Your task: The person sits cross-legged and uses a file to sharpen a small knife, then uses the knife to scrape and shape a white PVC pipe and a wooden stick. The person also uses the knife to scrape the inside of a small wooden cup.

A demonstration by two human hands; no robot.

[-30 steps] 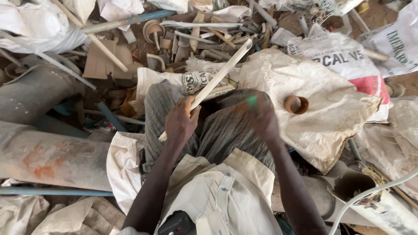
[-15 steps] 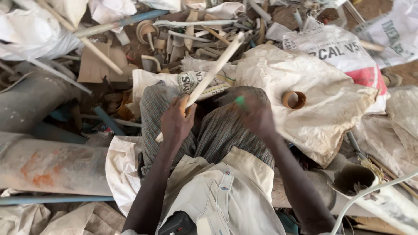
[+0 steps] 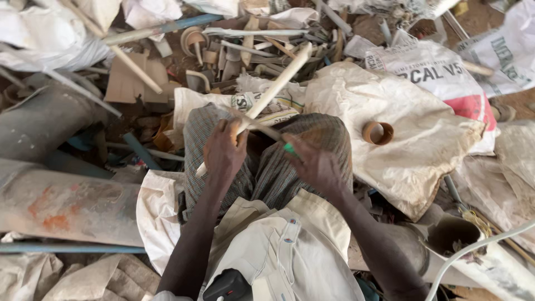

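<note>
Slanting upward, the pale pipe (image 3: 273, 92) (scuffed, cream) sits in the left hand (image 3: 223, 153)'s closed grip.

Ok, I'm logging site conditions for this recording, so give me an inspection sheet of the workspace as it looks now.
Surface: ground covered with pale woven sacks; little bare dirt shows.
Work things: long pale stick slanting up and away over the lap; thin tool with a green handle laid against it.
Clutter: offcuts of pipe and wood, a short brown pipe ring, a big grey pipe, an open pipe end.
Hands: left hand grips the stick low down; right hand closed on the green-handled tool.
Cables: one white hose or cable, lower right.
Surroundings: more sacks and scrap; no other person seen.
</note>
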